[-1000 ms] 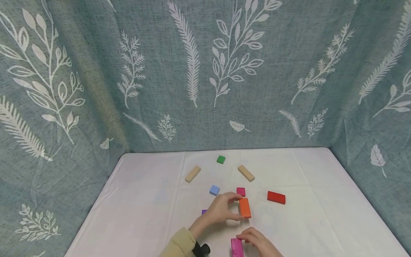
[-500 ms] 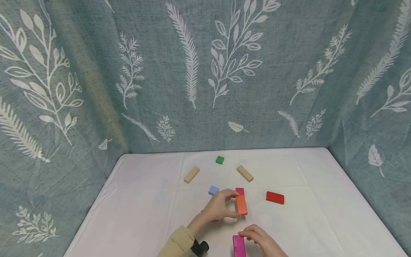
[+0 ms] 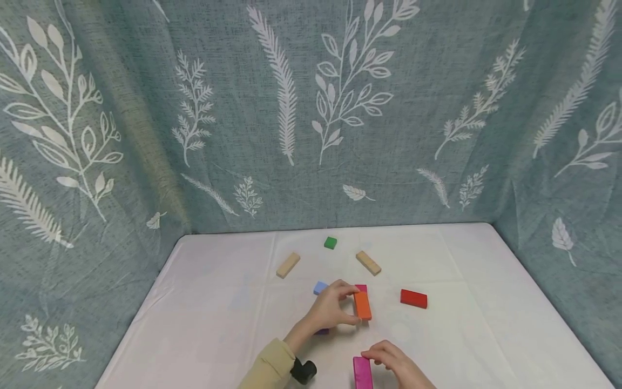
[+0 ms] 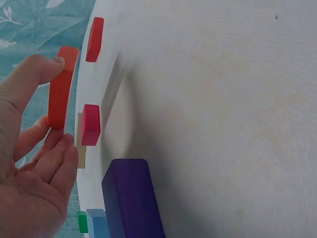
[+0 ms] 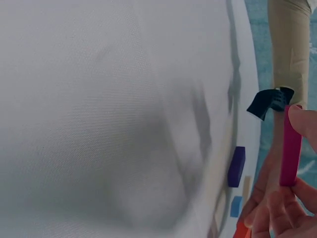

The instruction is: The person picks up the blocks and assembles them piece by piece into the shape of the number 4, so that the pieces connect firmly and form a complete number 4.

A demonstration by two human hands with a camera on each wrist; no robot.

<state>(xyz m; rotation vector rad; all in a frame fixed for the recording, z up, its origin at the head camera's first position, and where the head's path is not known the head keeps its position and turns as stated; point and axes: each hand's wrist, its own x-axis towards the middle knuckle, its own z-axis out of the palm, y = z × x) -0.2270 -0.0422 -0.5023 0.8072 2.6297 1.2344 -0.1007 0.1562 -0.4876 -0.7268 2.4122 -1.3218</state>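
Note:
My left hand (image 3: pixel 326 309) pinches an orange rectangular block (image 3: pixel 362 306) by its two ends, thumb at one and fingers at the other. In the left wrist view the orange block (image 4: pixel 62 94) is held clear of the white table, with its shadow below. A small pink block (image 3: pixel 361 288) lies just beyond it, partly covered by it in the head view. Lower down, my right hand (image 3: pixel 396 363) holds a magenta rectangular block (image 3: pixel 362 371) by its ends. The right wrist view has this magenta block (image 5: pixel 291 148) between thumb and fingertips, raised off the cloth.
A purple block (image 4: pixel 131 198) lies under my left wrist, a light blue block (image 3: pixel 320 287) behind that hand. Two plain wooden blocks, the left one (image 3: pixel 289 265) and right one (image 3: pixel 368 262), lie farther back with a green block (image 3: pixel 330 243). A red block (image 3: pixel 413 299) lies to the right.
My left hand has carried the orange block away from me and slightly left, so it now overlaps the pink block in view. My right hand and the magenta block have shifted slightly right.

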